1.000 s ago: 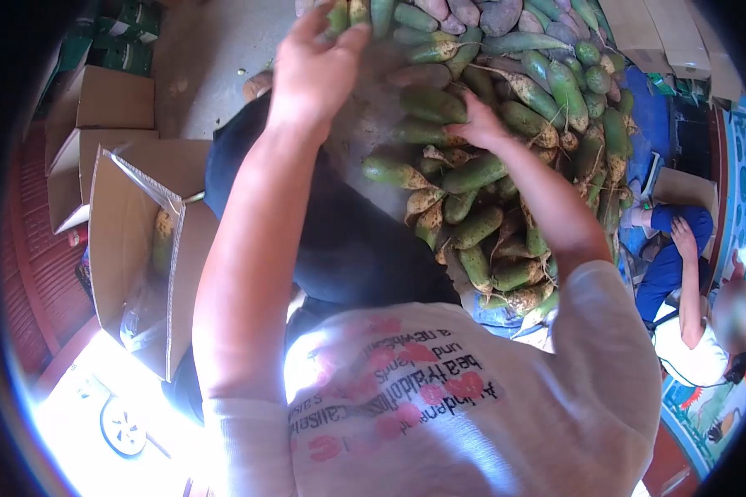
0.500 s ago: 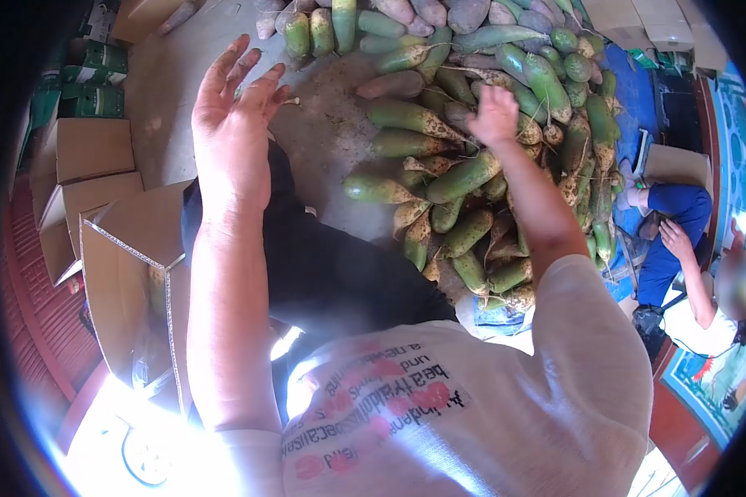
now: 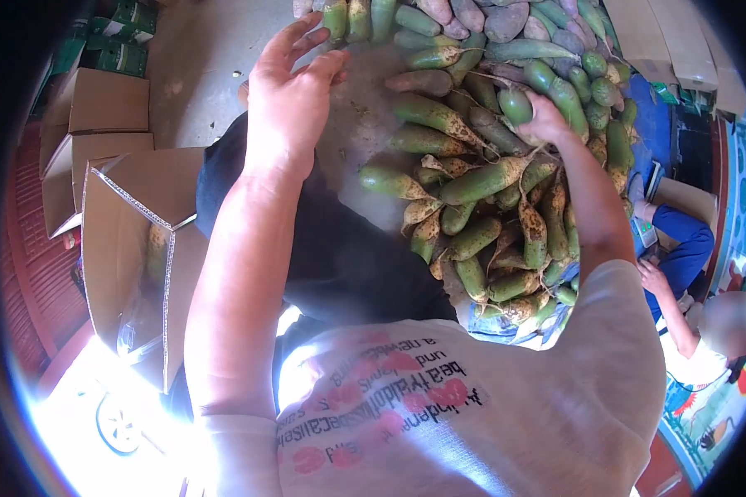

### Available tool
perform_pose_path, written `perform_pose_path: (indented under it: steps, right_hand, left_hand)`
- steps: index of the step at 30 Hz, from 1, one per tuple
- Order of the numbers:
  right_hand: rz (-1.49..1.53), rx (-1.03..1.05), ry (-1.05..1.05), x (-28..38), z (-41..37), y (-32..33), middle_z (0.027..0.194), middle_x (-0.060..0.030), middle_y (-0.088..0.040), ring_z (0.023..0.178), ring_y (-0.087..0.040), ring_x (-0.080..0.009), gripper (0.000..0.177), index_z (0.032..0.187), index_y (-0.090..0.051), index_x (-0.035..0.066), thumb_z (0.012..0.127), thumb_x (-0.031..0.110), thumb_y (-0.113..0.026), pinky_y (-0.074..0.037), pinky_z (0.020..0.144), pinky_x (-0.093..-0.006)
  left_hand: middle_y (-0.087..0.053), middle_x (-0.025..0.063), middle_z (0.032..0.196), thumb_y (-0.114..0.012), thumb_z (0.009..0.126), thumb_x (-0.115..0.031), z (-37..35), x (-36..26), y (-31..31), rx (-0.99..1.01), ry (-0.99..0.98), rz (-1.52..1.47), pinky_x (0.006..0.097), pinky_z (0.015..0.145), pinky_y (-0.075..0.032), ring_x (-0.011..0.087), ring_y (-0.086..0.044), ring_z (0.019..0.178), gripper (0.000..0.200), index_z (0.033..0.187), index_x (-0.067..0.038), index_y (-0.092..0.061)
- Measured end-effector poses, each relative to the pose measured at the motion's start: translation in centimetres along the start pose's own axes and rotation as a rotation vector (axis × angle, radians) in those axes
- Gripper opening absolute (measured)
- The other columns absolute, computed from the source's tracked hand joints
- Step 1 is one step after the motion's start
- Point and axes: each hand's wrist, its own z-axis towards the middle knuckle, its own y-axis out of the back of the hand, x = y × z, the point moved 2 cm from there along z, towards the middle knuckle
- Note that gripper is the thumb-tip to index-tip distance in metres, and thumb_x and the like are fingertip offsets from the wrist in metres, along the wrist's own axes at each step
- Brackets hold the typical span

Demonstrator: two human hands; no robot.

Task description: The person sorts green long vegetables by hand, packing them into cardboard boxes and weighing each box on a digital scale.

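Observation:
My right hand [image 3: 543, 122] is wrapped round the end of a green radish [image 3: 515, 106] at the upper part of the pile. Its fingertips are hidden behind the radish. My left hand [image 3: 293, 99] is raised over the floor left of the pile, fingers apart and slightly bent, with nothing in it. Around my right hand lie many green radishes [image 3: 482, 180], some with brown, soil-stained root ends. Pinkish-purple roots [image 3: 506, 22] lie among the green ones at the far side.
An open cardboard box [image 3: 124, 248] stands to my left, with more cartons [image 3: 108, 103] behind it. Flat cardboard [image 3: 667, 41] lies at the upper right. A person [image 3: 680, 273] sits at the right, beside a blue sheet [image 3: 651, 124]. Bare concrete floor [image 3: 199, 74] shows at the upper left.
My right hand has closed on a green radish after hovering open over the pile. My left hand has shifted right and slightly up. The view has shifted a little.

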Motion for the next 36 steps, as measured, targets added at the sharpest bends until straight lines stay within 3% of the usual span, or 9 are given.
perform_pose_path:
  steps: [8,10,18,19,23,26,28,30,36]
  right_hand:
    - [1.179,0.521,0.548,9.1,-5.2,13.6,0.121,-0.0142,-0.056,0.115,-0.052,-0.023,0.066,0.135,-0.038,0.003,0.082,0.033,-0.065,-0.04,0.102,-0.0391]
    - [1.676,0.853,0.341,12.1,-7.9,9.1,0.13,-0.0241,-0.047,0.114,-0.053,-0.0399,0.07,0.137,-0.031,0.002,0.081,0.028,-0.063,-0.039,0.1,-0.0555]
    - [1.463,0.902,0.369,15.9,-11.4,3.6,0.112,-0.0192,-0.056,0.098,-0.061,-0.0331,0.085,0.131,-0.035,-0.001,0.065,0.034,-0.077,-0.053,0.084,-0.0475]
    - [1.413,0.832,0.367,16.3,-11.8,4.1,0.108,-0.0178,-0.058,0.092,-0.063,-0.0291,0.09,0.129,-0.038,-0.003,0.06,0.038,-0.079,-0.054,0.08,-0.0419]
    - [1.349,0.77,0.395,17.1,-12.4,5.1,0.101,-0.0154,-0.061,0.087,-0.064,-0.0246,0.087,0.123,-0.043,-0.005,0.058,0.041,-0.08,-0.054,0.077,-0.0363]
    - [1.319,0.768,0.396,17.9,-13.2,5.3,0.102,-0.0152,-0.06,0.086,-0.064,-0.0242,0.091,0.126,-0.04,-0.003,0.058,0.042,-0.08,-0.054,0.077,-0.0363]
    - [1.294,0.75,0.389,17.9,-13.1,5.8,0.116,-0.0137,-0.054,0.104,-0.056,-0.0216,0.095,0.135,-0.029,-0.002,0.062,0.032,-0.079,-0.047,0.09,-0.0362]
    - [1.221,0.629,0.395,17.9,-13.2,6.6,0.125,-0.0126,-0.049,0.115,-0.05,-0.0199,0.097,0.14,-0.024,-0.002,0.065,0.023,-0.079,-0.042,0.098,-0.0358]
    - [0.843,0.144,0.483,18.1,-14.3,10.1,0.128,-0.0092,-0.047,0.116,-0.049,-0.0182,0.088,0.14,-0.026,0.0,0.067,0.001,-0.074,-0.038,0.1,-0.0342]
  left_hand:
    - [-0.057,0.013,0.118,-0.055,0.085,-0.003,0.2,0.3,-1.7,0.201,0.047,-0.002,0.0276,0.084,-0.049,0.0177,-0.059,0.099,0.042,0.126,0.001,-0.05]
    - [-0.057,0.014,0.12,-0.056,0.086,-0.006,0.4,1.4,-2.4,0.265,0.081,-0.045,0.0284,0.086,-0.048,0.0191,-0.059,0.101,0.043,0.127,0.001,-0.049]
    - [-0.055,0.0182,0.123,-0.067,0.084,-0.038,-0.4,-0.1,-4.8,0.416,0.344,0.187,0.0319,0.087,-0.046,0.0238,-0.056,0.105,0.068,0.135,0.0,-0.042]
    - [-0.061,0.0168,0.113,-0.071,0.079,-0.042,0.0,0.9,-5.5,0.421,0.173,0.174,0.0331,0.084,-0.046,0.0216,-0.059,0.097,0.064,0.125,0.0,-0.054]
    - [-0.068,0.0097,0.084,-0.073,0.078,-0.041,0.4,1.9,-5.7,0.35,0.203,0.113,0.0328,0.077,-0.047,0.0166,-0.059,0.078,0.042,0.092,-0.002,-0.072]
    - [-0.068,0.009,0.078,-0.072,0.078,-0.041,0.1,2.6,-5.2,0.265,0.119,0.214,0.0319,0.074,-0.048,0.0146,-0.059,0.072,0.039,0.089,-0.004,-0.072]
    - [-0.068,0.0132,0.075,-0.072,0.078,-0.04,-0.1,3.7,-5.3,0.124,0.001,0.221,0.0325,0.071,-0.049,0.0196,-0.061,0.065,0.036,0.085,-0.004,-0.072]
    - [-0.065,0.0203,0.078,-0.073,0.077,-0.036,-0.9,2.4,-4.4,0.021,-0.087,0.521,0.0367,0.072,-0.051,0.0344,-0.063,0.071,0.032,0.081,-0.004,-0.071]
    - [-0.066,0.016,0.095,-0.061,0.077,-0.011,-0.2,4.8,-5.5,0.046,-0.075,0.61,0.0349,0.082,-0.053,0.029,-0.066,0.087,0.013,0.088,-0.009,-0.069]
